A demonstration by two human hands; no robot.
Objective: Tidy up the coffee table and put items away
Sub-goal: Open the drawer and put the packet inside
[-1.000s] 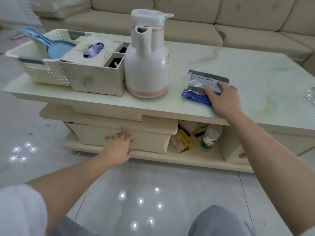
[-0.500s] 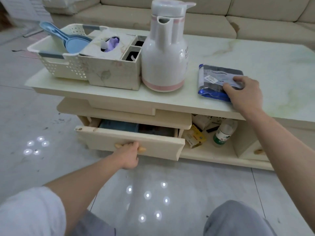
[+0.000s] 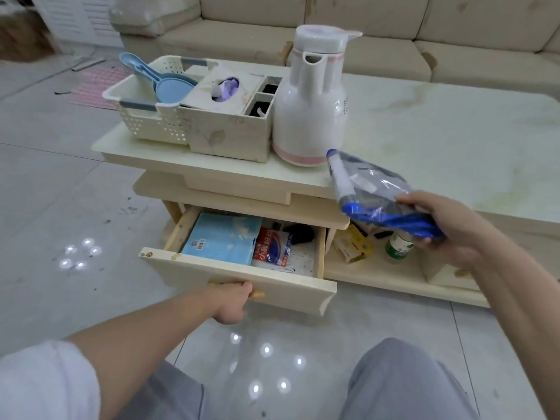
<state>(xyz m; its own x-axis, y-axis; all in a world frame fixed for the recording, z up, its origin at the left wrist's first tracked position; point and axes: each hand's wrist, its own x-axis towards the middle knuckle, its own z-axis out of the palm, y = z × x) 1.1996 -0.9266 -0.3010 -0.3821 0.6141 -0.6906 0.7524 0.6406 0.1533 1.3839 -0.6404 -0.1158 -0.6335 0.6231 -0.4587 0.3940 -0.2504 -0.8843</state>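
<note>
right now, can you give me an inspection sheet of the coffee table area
surface: cream marble-look coffee table top, faint yellowish stains, right part bare
job's things: blue and grey plastic-wrapped packet lifted off the top, tilted; cream wooden drawer pulled open, holding a light blue flat pack, a red and white bag and a black item
clutter: white thermos jug with pink band, floral tissue box organiser, perforated cream basket with blue plastic scoop; green-label bottle and yellow carton on the lower shelf
grippers: left hand grips the drawer handle; right hand holds the packet
cables: nothing seen
surroundings: beige sofa, glossy grey tiled floor
</note>
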